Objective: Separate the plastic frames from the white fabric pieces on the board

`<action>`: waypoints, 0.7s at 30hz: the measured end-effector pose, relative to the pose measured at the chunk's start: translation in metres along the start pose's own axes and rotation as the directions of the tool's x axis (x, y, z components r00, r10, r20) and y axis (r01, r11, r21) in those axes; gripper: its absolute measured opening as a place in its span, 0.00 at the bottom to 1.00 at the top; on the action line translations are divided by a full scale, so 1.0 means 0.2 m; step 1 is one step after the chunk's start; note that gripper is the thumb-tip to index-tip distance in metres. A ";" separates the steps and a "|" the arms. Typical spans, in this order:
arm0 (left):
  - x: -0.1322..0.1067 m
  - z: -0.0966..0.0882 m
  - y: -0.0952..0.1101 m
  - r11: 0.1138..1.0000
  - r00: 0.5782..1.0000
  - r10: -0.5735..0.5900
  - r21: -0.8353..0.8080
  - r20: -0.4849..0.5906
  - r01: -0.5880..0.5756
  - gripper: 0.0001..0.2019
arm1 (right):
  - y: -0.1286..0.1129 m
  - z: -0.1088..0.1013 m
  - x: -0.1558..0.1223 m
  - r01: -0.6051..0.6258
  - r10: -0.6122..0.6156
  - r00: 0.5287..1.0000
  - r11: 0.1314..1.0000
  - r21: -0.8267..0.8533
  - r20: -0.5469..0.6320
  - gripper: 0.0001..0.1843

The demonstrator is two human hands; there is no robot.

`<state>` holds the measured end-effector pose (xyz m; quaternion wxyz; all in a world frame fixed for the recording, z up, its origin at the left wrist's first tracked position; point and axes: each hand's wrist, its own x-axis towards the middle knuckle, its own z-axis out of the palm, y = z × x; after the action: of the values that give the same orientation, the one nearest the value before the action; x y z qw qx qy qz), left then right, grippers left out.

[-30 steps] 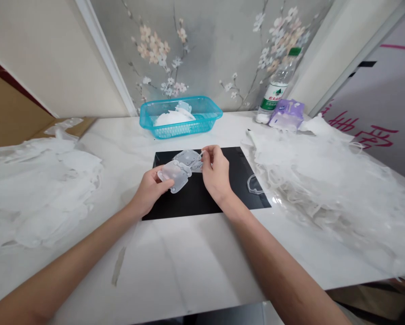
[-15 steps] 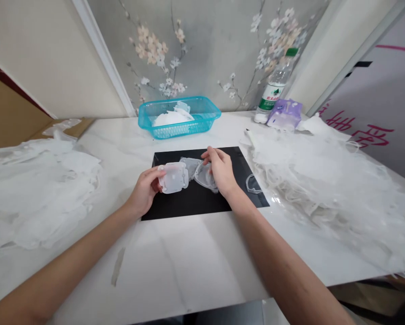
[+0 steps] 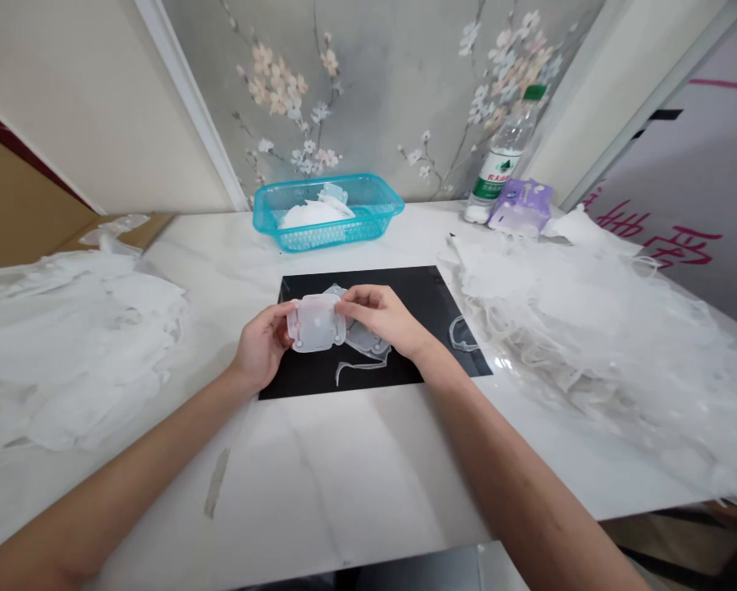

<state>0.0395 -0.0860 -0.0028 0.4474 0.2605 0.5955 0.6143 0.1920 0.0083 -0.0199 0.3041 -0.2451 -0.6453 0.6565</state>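
My left grip [image 3: 261, 345] and right grip [image 3: 384, 316] are clenched on a translucent moulded plastic piece [image 3: 315, 322] above the black mat [image 3: 399, 283], a second piece [image 3: 365, 341] beneath, white heaps [image 3: 590, 328] remaining on the worktop [image 3: 344, 460]

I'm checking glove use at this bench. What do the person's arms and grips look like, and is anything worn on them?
The left grip and right grip are bare hands, with no gloves, rings or markings visible. The left forearm and right forearm are bare too, with no sleeve, watch or bracelet in view.
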 end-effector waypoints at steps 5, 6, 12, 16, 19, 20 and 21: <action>0.00 0.00 0.01 0.999 1.000 -0.006 0.039 -0.011 0.006 0.10 | -0.01 0.00 0.00 -0.009 0.009 1.000 1.000 0.023 0.020 0.11; 0.00 0.00 0.00 0.999 1.000 0.002 0.052 -0.010 -0.001 0.10 | -0.01 0.00 0.00 -0.014 0.013 1.000 1.000 0.027 0.022 0.11; 0.02 -0.02 -0.03 0.971 0.982 0.181 0.164 -0.048 -0.171 0.13 | 0.00 -0.01 0.00 -0.006 0.006 1.000 1.000 0.020 -0.030 0.19; 0.16 0.03 0.21 0.876 0.871 0.462 0.238 -0.168 -0.419 0.12 | 0.01 -0.02 0.02 -0.006 0.014 0.992 0.998 0.059 -0.123 0.29; 0.35 0.11 0.54 0.823 0.800 0.556 0.281 -0.226 -0.493 0.15 | 0.02 -0.03 0.03 0.014 0.000 0.993 0.993 0.121 -0.115 0.30; 0.41 0.14 0.64 0.815 0.796 0.563 0.311 -0.222 -0.489 0.15 | 0.02 -0.04 0.03 0.015 0.004 0.993 0.988 0.156 -0.117 0.30; 0.47 0.16 0.72 0.823 0.827 0.529 0.353 -0.189 -0.445 0.15 | 0.02 -0.04 0.03 0.012 0.013 0.992 0.980 0.198 -0.124 0.29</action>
<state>-0.0106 0.0273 0.1209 0.1416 0.3796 0.6493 0.6437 0.1932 0.0193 -0.0232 0.3665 -0.2542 -0.5563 0.7011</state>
